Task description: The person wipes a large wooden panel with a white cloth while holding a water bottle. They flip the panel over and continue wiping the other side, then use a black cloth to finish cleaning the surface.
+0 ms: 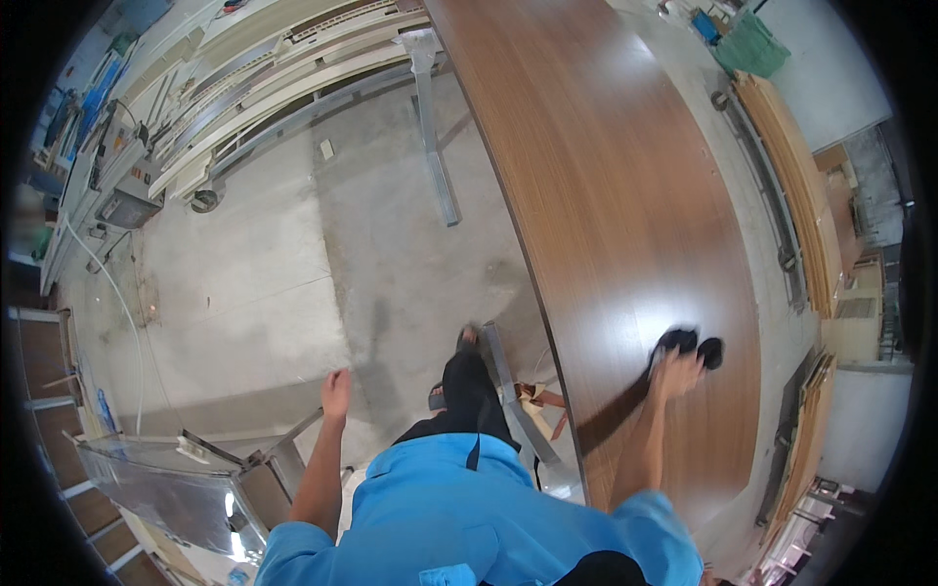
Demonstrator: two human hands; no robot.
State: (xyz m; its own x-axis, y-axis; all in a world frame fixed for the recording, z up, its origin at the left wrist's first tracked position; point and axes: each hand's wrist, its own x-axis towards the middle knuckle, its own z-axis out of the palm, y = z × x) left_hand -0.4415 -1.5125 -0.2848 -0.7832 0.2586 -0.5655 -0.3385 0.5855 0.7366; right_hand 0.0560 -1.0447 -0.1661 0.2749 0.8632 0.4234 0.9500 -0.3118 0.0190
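A long brown wood-grain panel (625, 225) lies flat along my right side. On its near part, my right hand (677, 373) is closed over a black object (711, 352), whose two dark lobes stick out past the fingers. Motion blur hides what kind of thing it is; it touches or nearly touches the panel's surface. My left hand (335, 393) hangs in the air over the floor at my left side, apart from the panel. Its fingers are curled together, and nothing shows in them.
Metal stand legs (436, 156) show beside the panel. Long pale strips (303, 93) are stacked on a wheeled rack at the far left. A film-wrapped piece (186, 488) stands near left. Stacked boards (796, 195) lie beyond the panel on the right.
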